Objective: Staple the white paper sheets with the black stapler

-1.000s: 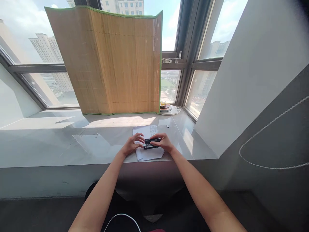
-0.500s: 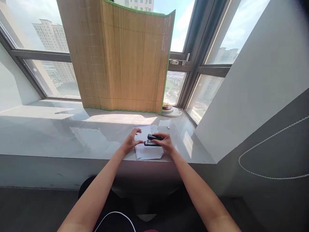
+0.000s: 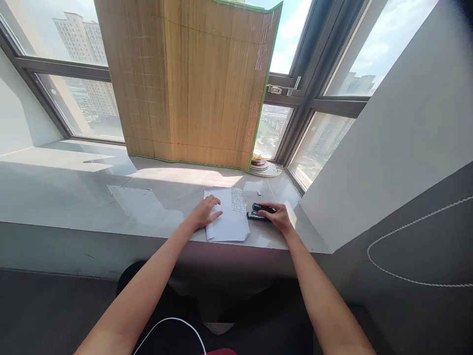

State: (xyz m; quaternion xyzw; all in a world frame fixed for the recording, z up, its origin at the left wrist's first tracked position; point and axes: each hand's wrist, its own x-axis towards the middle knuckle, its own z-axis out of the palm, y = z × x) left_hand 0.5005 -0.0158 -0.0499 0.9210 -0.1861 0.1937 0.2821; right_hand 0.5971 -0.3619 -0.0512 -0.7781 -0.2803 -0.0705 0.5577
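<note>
Head view: your right hand [image 3: 276, 215] grasps the black stapler [image 3: 263, 208], its two arms parted, at the three o'clock edge of the paper [image 3: 228, 224]. Your left hand [image 3: 204, 212], fingers spread and gripping nothing, rests at the paper's nine o'clock side. Paper lies on the windowsill [image 3: 84, 192]; stacked plates [image 3: 259, 166] stand beyond, at one o'clock.

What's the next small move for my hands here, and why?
Probably set the stapler down with your right hand, freeing it for the paper: the stapler is just beyond the paper's right edge, while only your left hand is at the paper.
</note>
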